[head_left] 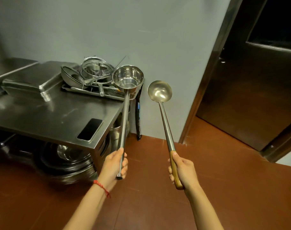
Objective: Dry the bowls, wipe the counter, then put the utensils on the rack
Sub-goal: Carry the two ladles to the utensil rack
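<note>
- Steel bench (47, 113) in the corner of a grey-walled kitchen, red floor below.
- My left hand (114, 166) has its fingers curled round the dipper (127, 78) handle; my right hand (183, 171) grips the ladle (159, 90) by its wooden end.
- I'd best lower each cup slowly and lay it flat.
- Both cups look empty; the rack (91, 90) at the bench's back already holds strainers (93, 67).

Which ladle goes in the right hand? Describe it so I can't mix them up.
Start at the steel counter; right of its corner, two utensils are held over the brown floor. The right hand grips the shallow round steel ladle, the only one with a wooden grip.
</note>
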